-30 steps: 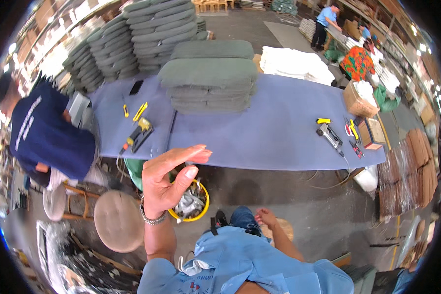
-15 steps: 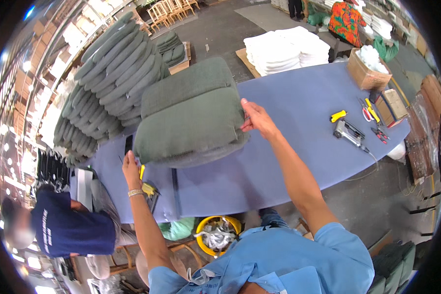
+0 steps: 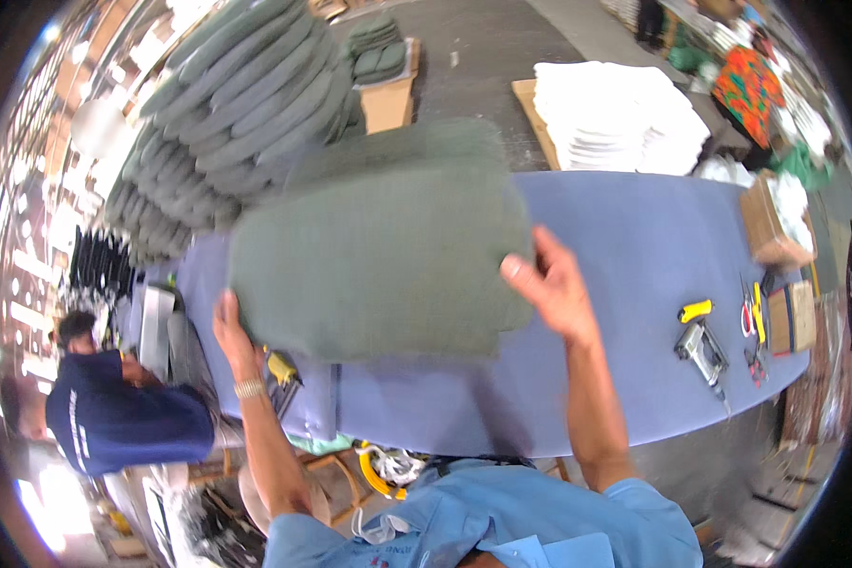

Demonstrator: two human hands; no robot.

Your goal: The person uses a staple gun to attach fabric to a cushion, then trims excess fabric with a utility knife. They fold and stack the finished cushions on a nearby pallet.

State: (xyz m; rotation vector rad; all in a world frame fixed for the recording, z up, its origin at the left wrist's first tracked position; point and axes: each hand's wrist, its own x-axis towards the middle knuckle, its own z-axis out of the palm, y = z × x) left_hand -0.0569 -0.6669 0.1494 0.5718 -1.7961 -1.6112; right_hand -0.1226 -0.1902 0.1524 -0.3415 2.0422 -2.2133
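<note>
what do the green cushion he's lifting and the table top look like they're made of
The green cushion looks like soft padding in a matte woven fabric cover: fuzzy dull surface, rounded edges, held by the left hand and right hand. The table top seems covered in smooth blue-purple cloth or felt: no shine, draping at the front edge.

Both forearms reaching up from the lower edge, left hand [image 3: 232, 331] at centre left with a wrist bracelet, right hand [image 3: 554, 289] right of centre — fingers closed in a grip, thumb on top
</note>
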